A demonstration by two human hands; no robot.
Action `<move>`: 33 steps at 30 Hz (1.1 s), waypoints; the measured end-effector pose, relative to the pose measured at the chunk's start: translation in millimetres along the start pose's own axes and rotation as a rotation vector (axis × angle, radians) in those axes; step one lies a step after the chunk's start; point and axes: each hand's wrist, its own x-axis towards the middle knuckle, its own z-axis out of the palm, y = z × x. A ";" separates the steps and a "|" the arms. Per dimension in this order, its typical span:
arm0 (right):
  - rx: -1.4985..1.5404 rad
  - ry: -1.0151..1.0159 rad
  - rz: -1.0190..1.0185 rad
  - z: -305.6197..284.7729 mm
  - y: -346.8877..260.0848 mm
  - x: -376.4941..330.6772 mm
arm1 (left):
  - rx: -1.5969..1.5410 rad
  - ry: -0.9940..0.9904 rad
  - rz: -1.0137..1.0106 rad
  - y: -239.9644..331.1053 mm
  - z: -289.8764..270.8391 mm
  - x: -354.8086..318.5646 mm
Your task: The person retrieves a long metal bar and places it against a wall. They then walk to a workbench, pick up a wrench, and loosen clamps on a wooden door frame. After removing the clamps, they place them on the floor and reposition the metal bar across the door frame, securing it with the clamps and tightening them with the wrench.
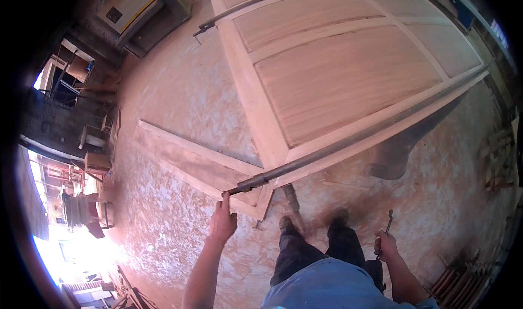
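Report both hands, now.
Left hand: fingers at the near end of the long clamp; whether closed cannot be told.
Right hand: closed, holding a wrench.

The left hand (223, 222) touches a long clamp (305, 161) along a wooden panel (348, 83); the right hand (387, 246) grips a wrench (389, 222).

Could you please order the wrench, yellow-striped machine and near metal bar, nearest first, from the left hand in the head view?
1. Near metal bar: its end at the left hand.
2. Wrench: right, in the right hand.
3. Yellow-striped machine: far upper left.
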 end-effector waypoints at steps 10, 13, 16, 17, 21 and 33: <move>0.175 0.027 0.079 142.4 59.5 -48.5 | 0.133 0.219 0.851 -76.1 -28.2 33.0; 0.190 0.057 0.101 178.3 68.5 -64.0 | 0.168 0.243 0.962 -97.6 -15.2 44.1; 0.191 0.033 0.073 198.1 66.3 -74.2 | 0.188 0.279 1.019 -101.6 -13.6 51.0; 0.214 0.016 0.075 200.7 64.7 -73.6 | 0.195 0.288 1.034 -100.1 -13.8 51.7; 0.265 0.015 0.091 217.7 42.9 -76.9 | 0.118 0.293 0.983 -84.5 -19.1 56.2; 0.365 -0.034 -0.022 197.8 30.7 -81.4 | -0.313 -0.150 0.478 -76.4 -41.5 78.1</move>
